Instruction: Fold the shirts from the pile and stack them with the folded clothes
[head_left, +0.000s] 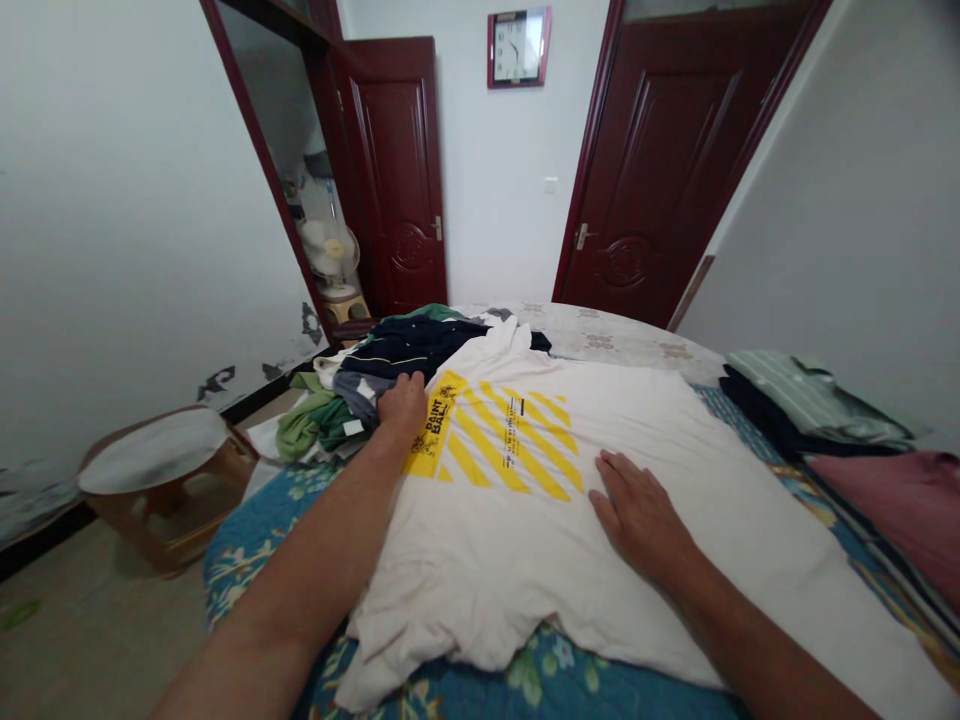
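Observation:
A white T-shirt (pixel 645 420) with a yellow striped print lies spread over a blue floral cloth (pixel 562 665), its near edge bunched and wavy. At the shirt's left edge, beside the yellow block reading "PAINT BALL", my left hand (pixel 405 402) has its fingers bent over the fabric, and their tips are partly hidden. My right hand (pixel 643 512) rests flat on the shirt just right of the yellow stripes, palm down with fingers stretched out. Just beyond my left hand is a loose heap of clothes, with a navy garment (pixel 420 343) and a green garment (pixel 307 425).
Folded clothes lie at the right: a striped pale-green garment (pixel 814 395) on dark cloth, and a pink garment (pixel 892 490). A patterned white table cover (pixel 615 335) shows at the far side. A wooden stool (pixel 161 460) stands left, and a fan (pixel 330 248) in the doorway.

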